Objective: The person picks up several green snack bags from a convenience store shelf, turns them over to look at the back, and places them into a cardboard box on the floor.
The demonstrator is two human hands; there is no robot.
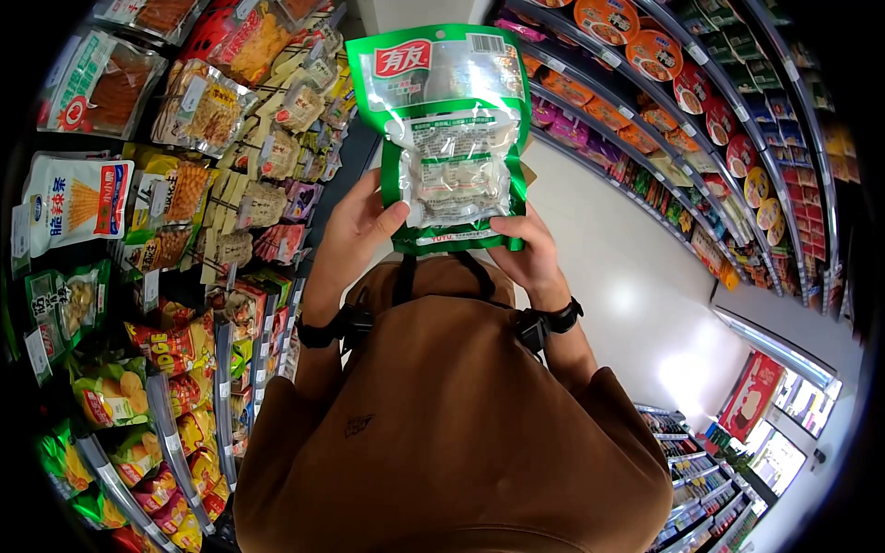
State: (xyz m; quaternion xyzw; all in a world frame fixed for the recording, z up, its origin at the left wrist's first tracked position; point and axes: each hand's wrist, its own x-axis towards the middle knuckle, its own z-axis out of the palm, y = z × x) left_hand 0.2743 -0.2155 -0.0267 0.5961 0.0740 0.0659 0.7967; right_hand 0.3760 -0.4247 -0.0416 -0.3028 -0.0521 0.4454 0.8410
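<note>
Between stocked shop shelves [198,198], a green, clear-windowed packet [452,138] of pale snacks is clasped by the left hand [355,230] and the right hand [527,253].

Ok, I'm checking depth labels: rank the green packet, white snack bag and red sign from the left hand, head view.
1. green packet, held by the left hand, centre.
2. white snack bag, hanging at the far left.
3. red sign, far off, lower right.

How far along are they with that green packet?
Done: the green packet is off the shelves, lifted in the aisle. In hand: the left hand and right hand grip its lower corners, printed label facing the camera. Left: it has not been set down anywhere.
</note>
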